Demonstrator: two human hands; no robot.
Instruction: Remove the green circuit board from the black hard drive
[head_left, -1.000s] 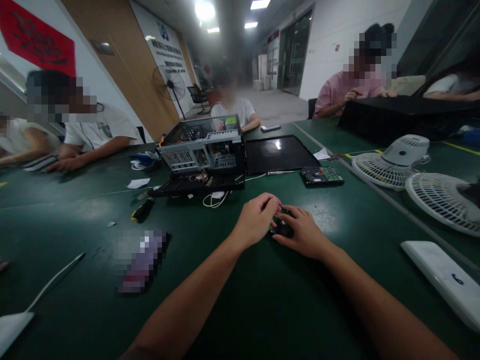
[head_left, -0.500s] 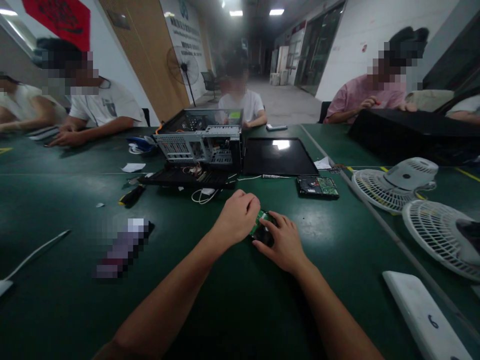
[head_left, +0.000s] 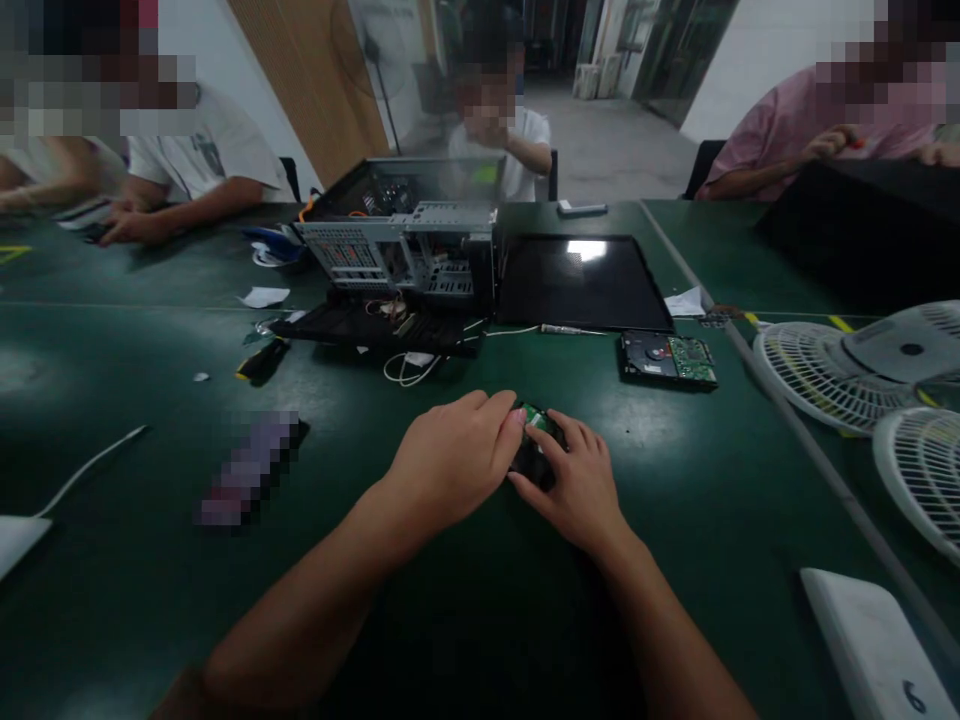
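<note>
A small hard drive (head_left: pixel 534 462), black with a green circuit board, lies on the green table between my hands. My right hand (head_left: pixel 577 472) grips it from the right, thumb at the near edge and fingers over the top and far side. At the drive's left edge my left hand (head_left: pixel 457 450) is closed, its fingers curled and the thumb tip against the board. Whatever is inside that pinch is hidden by the fingers.
Beyond my hands stand an opened computer case (head_left: pixel 405 250) and a dark flat panel (head_left: pixel 585 285). Another hard drive (head_left: pixel 667 360), a screwdriver (head_left: pixel 262 360), a blurred-out phone-like slab (head_left: pixel 251 468), white fan parts (head_left: pixel 817 375) and a white numbered block (head_left: pixel 874 625) lie around. Several people sit around the table.
The view has tilted down and come closer. My left hand has turned and lowered against the drive's left edge; my right hand keeps its grip. The person opposite has raised a hand towards the face.
</note>
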